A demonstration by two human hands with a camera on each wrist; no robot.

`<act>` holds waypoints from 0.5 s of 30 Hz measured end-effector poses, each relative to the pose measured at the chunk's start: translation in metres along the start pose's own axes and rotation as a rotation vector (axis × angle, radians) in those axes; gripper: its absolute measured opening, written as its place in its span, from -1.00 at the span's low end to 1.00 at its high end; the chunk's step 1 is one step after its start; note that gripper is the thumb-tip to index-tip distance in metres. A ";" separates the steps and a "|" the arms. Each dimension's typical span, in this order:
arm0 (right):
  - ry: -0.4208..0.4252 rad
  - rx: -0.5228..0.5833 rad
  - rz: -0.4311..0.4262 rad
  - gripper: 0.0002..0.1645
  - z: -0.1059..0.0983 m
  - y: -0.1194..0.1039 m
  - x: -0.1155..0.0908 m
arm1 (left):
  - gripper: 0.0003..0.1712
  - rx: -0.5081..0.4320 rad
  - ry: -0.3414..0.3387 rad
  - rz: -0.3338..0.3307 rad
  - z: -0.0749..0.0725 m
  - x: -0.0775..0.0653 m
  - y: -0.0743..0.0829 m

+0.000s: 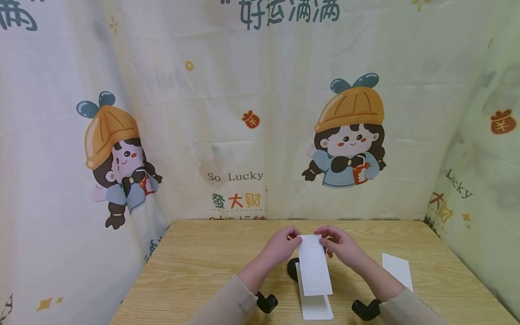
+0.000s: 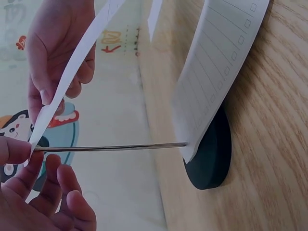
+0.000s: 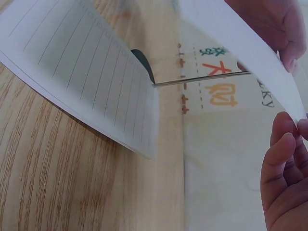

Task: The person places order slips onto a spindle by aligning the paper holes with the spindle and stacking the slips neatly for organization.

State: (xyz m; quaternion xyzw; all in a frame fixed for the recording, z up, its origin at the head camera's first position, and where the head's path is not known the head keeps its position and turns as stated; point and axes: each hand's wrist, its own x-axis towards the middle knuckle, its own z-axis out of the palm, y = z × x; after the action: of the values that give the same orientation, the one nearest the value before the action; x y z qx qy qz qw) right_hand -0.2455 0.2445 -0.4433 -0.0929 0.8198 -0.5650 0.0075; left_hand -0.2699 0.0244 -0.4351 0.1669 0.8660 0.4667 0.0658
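Note:
A lined white paper sheet [image 1: 315,266] is held up by its far edge. My left hand [image 1: 280,246] pinches one corner between thumb and finger, and my right hand [image 1: 344,248] pinches the other. Below it, a thin metal spike [image 2: 110,148] rises from a round black base [image 2: 211,154] on the table. Its top end reaches the held sheet beside my left fingers; whether it pierces the paper, I cannot tell. More lined paper [image 3: 86,72] sits low on the spike, over the base, its near end sticking out toward me.
Another white sheet [image 1: 397,269] lies on the wooden table [image 1: 203,253] to the right, partly behind my right forearm. A black angular piece [image 1: 266,303] shows by my left sleeve, and a similar black piece [image 1: 365,310] by the right. A printed curtain [image 1: 227,113] hangs behind the table.

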 end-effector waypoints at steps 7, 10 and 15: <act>0.005 -0.003 0.000 -0.69 0.001 0.000 0.001 | -0.79 -0.077 -0.009 0.002 -0.003 0.001 -0.008; 0.009 -0.004 0.003 -0.69 0.001 0.000 0.001 | -0.80 -0.097 -0.004 0.011 -0.004 0.000 -0.010; 0.009 0.012 0.017 -0.64 0.002 -0.001 0.001 | -0.83 -0.102 0.020 0.024 -0.005 -0.002 -0.009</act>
State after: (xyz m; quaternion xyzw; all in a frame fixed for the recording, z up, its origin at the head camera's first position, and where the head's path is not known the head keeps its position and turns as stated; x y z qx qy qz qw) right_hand -0.2457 0.2423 -0.4425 -0.0835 0.8171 -0.5703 0.0090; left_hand -0.2711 0.0150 -0.4398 0.1689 0.8396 0.5128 0.0602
